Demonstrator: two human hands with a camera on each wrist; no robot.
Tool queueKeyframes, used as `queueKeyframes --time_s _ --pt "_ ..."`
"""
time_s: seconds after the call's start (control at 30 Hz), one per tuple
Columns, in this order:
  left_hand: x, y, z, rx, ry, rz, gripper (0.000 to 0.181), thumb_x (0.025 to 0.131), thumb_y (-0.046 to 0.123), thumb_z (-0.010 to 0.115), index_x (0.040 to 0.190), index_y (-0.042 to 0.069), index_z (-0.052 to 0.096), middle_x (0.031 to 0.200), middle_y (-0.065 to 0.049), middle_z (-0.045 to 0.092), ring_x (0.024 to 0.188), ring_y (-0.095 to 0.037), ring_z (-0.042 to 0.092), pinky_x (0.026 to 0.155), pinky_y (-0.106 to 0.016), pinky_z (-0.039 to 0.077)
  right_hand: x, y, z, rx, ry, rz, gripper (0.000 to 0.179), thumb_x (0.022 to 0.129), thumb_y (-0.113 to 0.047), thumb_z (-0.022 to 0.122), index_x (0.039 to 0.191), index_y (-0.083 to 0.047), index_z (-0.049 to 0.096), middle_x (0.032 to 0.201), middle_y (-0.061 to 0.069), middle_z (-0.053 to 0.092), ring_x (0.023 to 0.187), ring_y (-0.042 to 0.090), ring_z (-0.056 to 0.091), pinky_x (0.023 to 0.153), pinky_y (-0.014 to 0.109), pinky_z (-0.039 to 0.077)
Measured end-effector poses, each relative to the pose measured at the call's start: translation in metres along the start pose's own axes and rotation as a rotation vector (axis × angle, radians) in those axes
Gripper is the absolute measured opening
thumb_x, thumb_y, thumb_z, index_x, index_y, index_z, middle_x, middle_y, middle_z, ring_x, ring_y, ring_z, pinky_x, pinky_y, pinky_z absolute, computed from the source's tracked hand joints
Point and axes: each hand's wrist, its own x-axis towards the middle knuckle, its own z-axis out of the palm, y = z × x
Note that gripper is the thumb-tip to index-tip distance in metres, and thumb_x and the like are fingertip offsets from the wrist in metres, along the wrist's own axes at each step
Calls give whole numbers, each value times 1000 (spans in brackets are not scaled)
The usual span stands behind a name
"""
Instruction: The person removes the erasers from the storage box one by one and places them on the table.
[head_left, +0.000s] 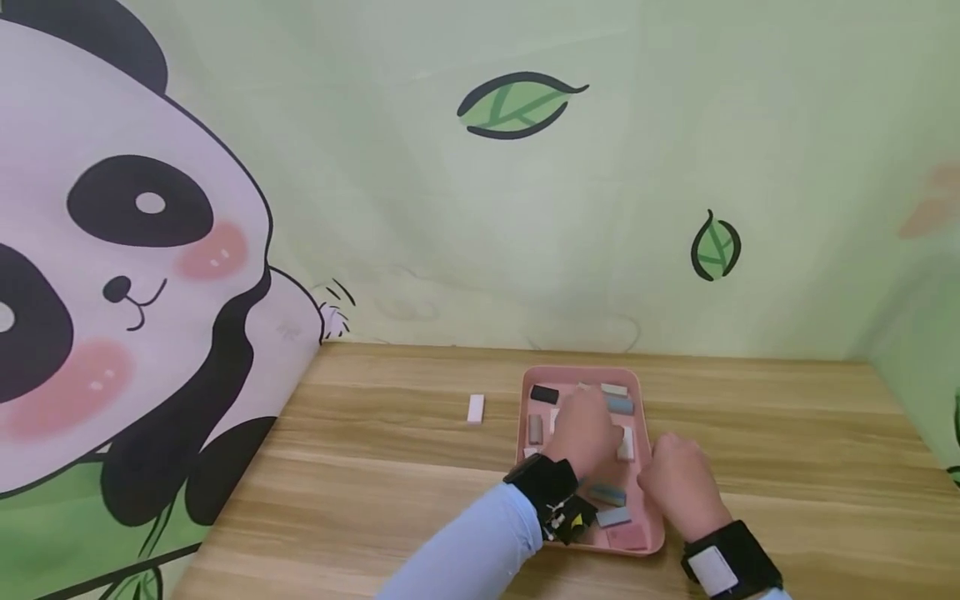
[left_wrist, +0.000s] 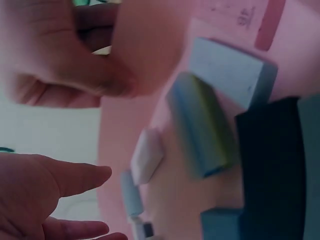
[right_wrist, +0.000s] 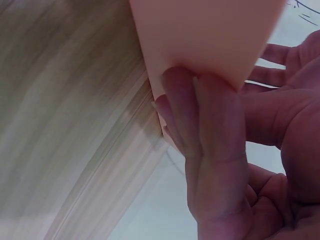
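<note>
A pink tray [head_left: 651,525] lies on the table, holding several small eraser-like blocks in grey, white, black, blue and pink. My right hand [head_left: 682,479] grips its right side. In the right wrist view the fingers [right_wrist: 217,130] press flat on the outer wall, and in the left wrist view the thumb comes over the rim. Over the middle of the tray is my left hand [head_left: 588,429], hiding some blocks. Its thumb and fingers [left_wrist: 82,178] stretch out apart with nothing between them in the left wrist view. Close below lie a white block [left_wrist: 147,156] and a blue and yellow striped block [left_wrist: 202,127].
One white block [head_left: 476,409] lies alone on the wooden table [head_left: 390,467], left of the tray. A pink block [head_left: 627,537] sits in the tray's near right corner. Behind the table hangs a green backdrop [head_left: 420,208] with a panda and leaves.
</note>
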Motion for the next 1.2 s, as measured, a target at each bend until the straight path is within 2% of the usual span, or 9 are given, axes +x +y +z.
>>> queueKeyframes --time_s 0.13,0.2,0.43,0.63,0.77,0.9,1.0,1.13,1.2 --pt "0 5 12 74 -59 -5 28 82 31 67 62 15 54 55 6 46 50 -7 45 43 -21 36 -3 1 2 1 3 2 10 73 -4 60 65 -6 55 60 4 49 52 17 49 44 29 39" --pt "-1 7 15 93 -49 23 27 82 32 68 63 16 55 56 6 46 51 -7 45 46 -21 36 -4 1 3 1 10 -4 12 73 -5 61 64 -7 53 59 3 48 52 17 48 44 29 38" --pt "-4 11 21 160 -14 98 28 81 28 65 59 18 51 55 7 44 51 -6 43 48 -21 34 -6 -1 5 -19 62 -49 33 89 -16 50 56 -11 46 54 1 45 49 16 45 46 30 36" --pt "-4 10 26 166 -35 137 24 86 21 59 63 20 51 59 8 45 53 -6 43 49 -20 34 -7 -1 7 -29 77 -61 30 88 -16 51 58 -11 48 55 1 46 50 16 46 46 31 36" --pt "-6 11 26 167 -59 232 25 86 19 59 62 22 53 60 10 45 54 -4 42 51 -18 33 -6 -1 7 -23 67 -56 34 90 -21 50 58 -11 47 54 1 44 49 16 45 45 30 35" --pt "-6 14 22 188 -48 326 25 84 18 62 60 25 57 62 13 45 58 -3 42 55 -17 32 -5 -1 6 -10 62 -55 32 86 -24 55 58 -11 47 55 2 42 49 16 44 45 30 33" --pt "-5 15 19 218 -50 331 26 83 18 62 60 26 55 65 13 46 60 -3 43 56 -17 33 -3 -1 5 -7 68 -63 30 83 -24 58 58 -11 47 55 1 42 49 15 44 45 30 33" --pt "-4 15 17 216 -62 278 21 81 22 64 62 23 54 68 12 48 61 -3 43 57 -18 35 -2 -1 3 -6 67 -66 31 84 -24 56 58 -11 48 55 1 43 49 15 45 46 30 34" --pt "-5 14 16 180 -80 238 19 79 22 66 64 22 53 68 10 49 60 -4 44 55 -18 35 -2 -1 2 -10 62 -64 26 83 -19 57 59 -10 49 57 2 45 51 16 46 46 30 36"
